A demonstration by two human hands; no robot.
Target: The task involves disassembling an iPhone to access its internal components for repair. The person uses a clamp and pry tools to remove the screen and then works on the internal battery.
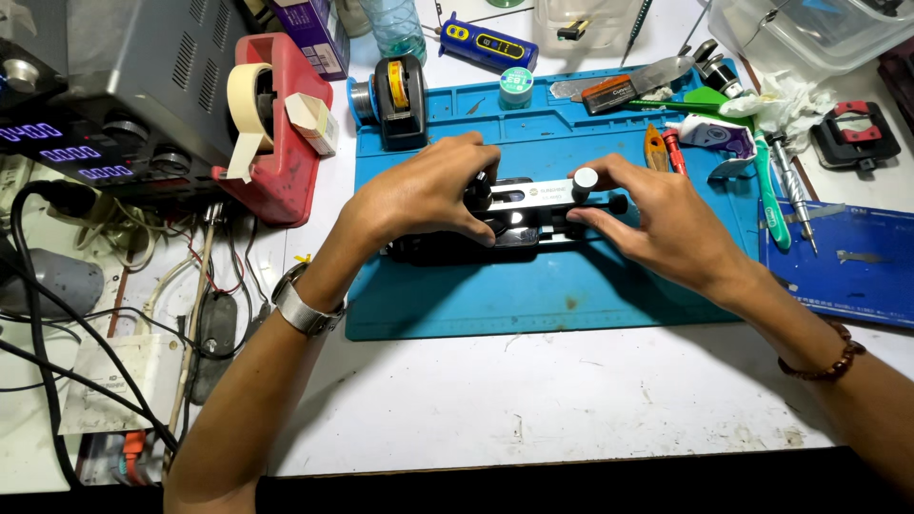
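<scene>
A black and silver clamp fixture (538, 195) lies across the middle of a blue work mat (533, 295), with a dark flat device (447, 249) held in it. My left hand (428, 190) wraps over the fixture's left end, fingers on a black knob. My right hand (657, 224) grips the right end, thumb and fingers pinching beside a round silver knob (585, 178). A metal watch sits on my left wrist and a bead bracelet on my right.
A grey power supply (114, 86) and a red tape dispenser (276, 124) stand at the left, with tangled cables (95, 314) below. Tools, a tape roll holder (400, 95), tweezers and a screwdriver (792, 195) crowd the mat's far and right sides. A second blue mat (847, 257) lies right.
</scene>
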